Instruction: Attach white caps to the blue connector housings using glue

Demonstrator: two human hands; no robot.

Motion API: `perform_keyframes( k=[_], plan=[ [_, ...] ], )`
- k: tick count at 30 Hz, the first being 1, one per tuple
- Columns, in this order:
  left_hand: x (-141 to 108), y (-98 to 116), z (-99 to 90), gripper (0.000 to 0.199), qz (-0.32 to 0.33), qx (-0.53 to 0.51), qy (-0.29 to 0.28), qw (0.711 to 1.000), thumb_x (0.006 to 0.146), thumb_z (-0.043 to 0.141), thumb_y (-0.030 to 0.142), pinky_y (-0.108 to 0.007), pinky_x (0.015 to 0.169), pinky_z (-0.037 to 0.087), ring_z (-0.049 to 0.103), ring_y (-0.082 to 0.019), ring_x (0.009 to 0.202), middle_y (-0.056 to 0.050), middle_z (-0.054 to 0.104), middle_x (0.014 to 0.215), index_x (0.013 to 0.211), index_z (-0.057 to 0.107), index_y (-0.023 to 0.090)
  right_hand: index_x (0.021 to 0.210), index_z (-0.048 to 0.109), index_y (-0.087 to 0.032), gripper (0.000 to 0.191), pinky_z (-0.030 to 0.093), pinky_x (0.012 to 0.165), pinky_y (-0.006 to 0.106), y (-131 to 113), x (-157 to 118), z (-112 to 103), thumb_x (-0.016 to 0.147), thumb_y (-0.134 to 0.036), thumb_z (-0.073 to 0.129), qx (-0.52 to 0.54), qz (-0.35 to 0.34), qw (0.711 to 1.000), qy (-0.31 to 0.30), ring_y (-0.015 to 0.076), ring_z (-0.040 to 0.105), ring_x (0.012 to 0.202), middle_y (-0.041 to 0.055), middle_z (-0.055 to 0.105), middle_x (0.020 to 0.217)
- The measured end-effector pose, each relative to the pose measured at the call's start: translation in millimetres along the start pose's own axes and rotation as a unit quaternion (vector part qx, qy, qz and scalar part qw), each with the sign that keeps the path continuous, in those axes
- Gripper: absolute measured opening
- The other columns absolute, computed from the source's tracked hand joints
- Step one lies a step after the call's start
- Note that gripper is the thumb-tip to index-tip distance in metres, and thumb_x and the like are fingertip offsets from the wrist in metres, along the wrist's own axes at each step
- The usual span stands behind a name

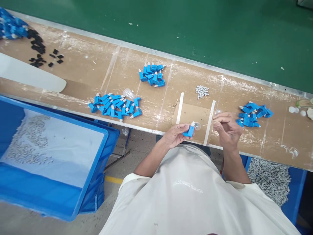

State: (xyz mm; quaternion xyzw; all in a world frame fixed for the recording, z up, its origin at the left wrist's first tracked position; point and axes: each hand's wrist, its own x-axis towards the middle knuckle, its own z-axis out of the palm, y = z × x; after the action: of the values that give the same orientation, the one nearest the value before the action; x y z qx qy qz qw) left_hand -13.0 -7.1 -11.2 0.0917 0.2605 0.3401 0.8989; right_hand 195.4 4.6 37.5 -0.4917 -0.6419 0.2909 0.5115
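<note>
My left hand (178, 134) pinches a blue plastic part (189, 131) with a white tip, over the near edge of the bench. Just right of that part is a small clear round dish (197, 126) on the cardboard sheet (195, 112). My right hand (226, 125) is closed on a thin pale stick (204, 125), which points left toward the dish. White tape strips (209, 122) run along both sides of the cardboard. Beyond it lies a small heap of grey-white pieces (202, 92).
Blue parts lie in piles at right (254, 114), centre (152, 75) and left (116, 106). Black pieces (37, 42) are far left, near a white board (29, 71). Blue bins (105, 137) stand below the bench, one holding many grey pieces (270, 179).
</note>
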Motion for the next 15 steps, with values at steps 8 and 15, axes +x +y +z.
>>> perform_keyframes(
  k=[8,15],
  plan=[
    [2,4,-13.2,0.025,0.001,-0.019,0.036,0.999,0.078,0.085,0.027,-0.016,0.054,0.053,0.067,-0.011,0.059,-0.007,0.071,0.073,0.085,0.072,0.007,0.096,0.075,-0.023,0.023,0.049,0.056,0.030,35,-13,2,0.092,-0.044,0.068,-0.160,0.043,0.979,-0.117,0.0191,0.061,0.076,0.0079,0.068,0.095],
    [10,15,-27.2,0.013,0.087,-0.045,0.105,0.990,0.081,0.079,0.017,-0.015,0.051,0.054,0.068,-0.011,0.058,-0.004,0.071,0.074,0.086,0.070,0.010,0.096,0.075,-0.021,0.019,0.053,0.064,0.033,70,33,-15,0.092,-0.038,0.066,-0.228,0.048,0.972,-0.016,0.0195,0.062,0.070,0.0063,0.069,0.086]
  ],
)
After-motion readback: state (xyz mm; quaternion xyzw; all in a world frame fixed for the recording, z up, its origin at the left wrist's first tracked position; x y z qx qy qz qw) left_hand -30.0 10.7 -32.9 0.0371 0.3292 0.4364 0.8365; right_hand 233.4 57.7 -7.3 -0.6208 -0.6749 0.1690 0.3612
